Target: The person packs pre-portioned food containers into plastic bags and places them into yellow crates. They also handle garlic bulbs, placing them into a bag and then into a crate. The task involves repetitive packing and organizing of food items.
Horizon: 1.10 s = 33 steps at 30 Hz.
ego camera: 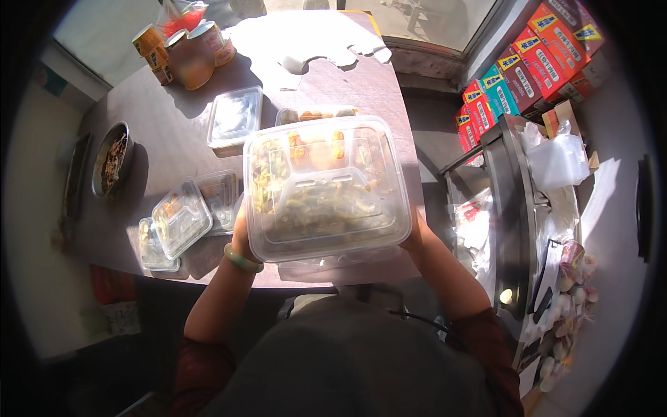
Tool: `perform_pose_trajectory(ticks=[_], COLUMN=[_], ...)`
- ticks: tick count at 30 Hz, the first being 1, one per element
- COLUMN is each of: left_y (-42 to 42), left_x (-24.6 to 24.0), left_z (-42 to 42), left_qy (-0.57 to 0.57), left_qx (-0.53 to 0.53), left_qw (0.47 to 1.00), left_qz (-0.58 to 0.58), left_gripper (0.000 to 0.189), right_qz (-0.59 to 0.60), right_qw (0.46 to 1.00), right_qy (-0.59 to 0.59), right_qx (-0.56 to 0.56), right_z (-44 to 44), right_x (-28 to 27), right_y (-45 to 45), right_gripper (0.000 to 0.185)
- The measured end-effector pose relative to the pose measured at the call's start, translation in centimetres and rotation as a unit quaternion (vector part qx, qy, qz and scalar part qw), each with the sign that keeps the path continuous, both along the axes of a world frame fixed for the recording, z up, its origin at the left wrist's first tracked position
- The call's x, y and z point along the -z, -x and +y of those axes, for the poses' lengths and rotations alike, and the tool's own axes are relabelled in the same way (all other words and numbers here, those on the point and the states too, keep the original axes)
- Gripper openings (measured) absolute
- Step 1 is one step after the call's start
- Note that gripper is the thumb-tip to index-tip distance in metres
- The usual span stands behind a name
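Note:
Close before me, a lidded clear plastic meal container [328, 193] is lifted above the table. Through its clear lid I see compartments with greens and two orange-brown food pieces. My left hand [243, 234] grips its left side, a pale green bangle [243, 259] on the wrist. At the lower right side, my right hand [414, 233] holds the container too. Most of the fingers of both hands are hidden behind it. Just beyond stands another food-filled container [317, 114], partly covered by the held one. Clear plastic, largely hidden, lies on the table beneath.
Several lidded containers [182, 216] lie at left on the wooden table [172, 130]. A stack of clear containers [235, 117] stands farther back. At far left is a metal bowl [113, 159] of dark food. Instant-noodle tubs [200, 52] stand behind; noodle cartons [526, 68] fill the right.

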<state>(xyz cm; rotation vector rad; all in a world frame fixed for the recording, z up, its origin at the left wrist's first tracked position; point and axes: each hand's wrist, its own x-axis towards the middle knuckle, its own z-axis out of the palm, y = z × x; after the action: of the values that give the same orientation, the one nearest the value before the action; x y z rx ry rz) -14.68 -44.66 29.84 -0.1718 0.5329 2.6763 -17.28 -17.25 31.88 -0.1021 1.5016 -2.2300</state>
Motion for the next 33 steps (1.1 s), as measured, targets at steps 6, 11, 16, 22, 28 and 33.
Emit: perform_pose_trajectory(ticks=[6,11,16,22,28,33], left_y=[-4.6,-7.4,-7.0,-6.3,-4.6,4.2], left_x=[6.8,9.6,10.6,12.8,9.8,5.6], left_z=[-0.6,-0.8,-2.0,-2.5,-5.3,-8.0], left_qy=[0.057,0.075,0.096,0.148,0.413,0.640], left_qx=[0.024,0.023,0.049,-0.001,0.088,-0.053], left_qw=[0.992,0.983,0.986,0.986,0.902,0.765], left_qz=[-0.110,-0.164,-0.130,-0.082,-0.085,0.052], left_gripper=[0.053,0.052,0.054,0.059,0.044,0.018], right_qz=[-0.129,-0.077,-0.065,-0.262,-0.191,0.053], right_qw=[0.979,0.996,0.996,0.958,0.942,0.951], right_qy=[0.160,0.037,0.018,0.102,-0.277,-0.270], right_qx=[-0.004,0.029,0.056,0.064,0.012,0.141], right_z=[-2.0,-2.4,-2.4,-3.4,1.0,2.9], right_x=[2.7,6.1,7.9,9.6,9.3,9.8], right_y=[-5.4,-8.8,-9.6,-7.6,-4.7,2.3], right_gripper=[0.050,0.061,0.063,0.062,0.047,0.032])
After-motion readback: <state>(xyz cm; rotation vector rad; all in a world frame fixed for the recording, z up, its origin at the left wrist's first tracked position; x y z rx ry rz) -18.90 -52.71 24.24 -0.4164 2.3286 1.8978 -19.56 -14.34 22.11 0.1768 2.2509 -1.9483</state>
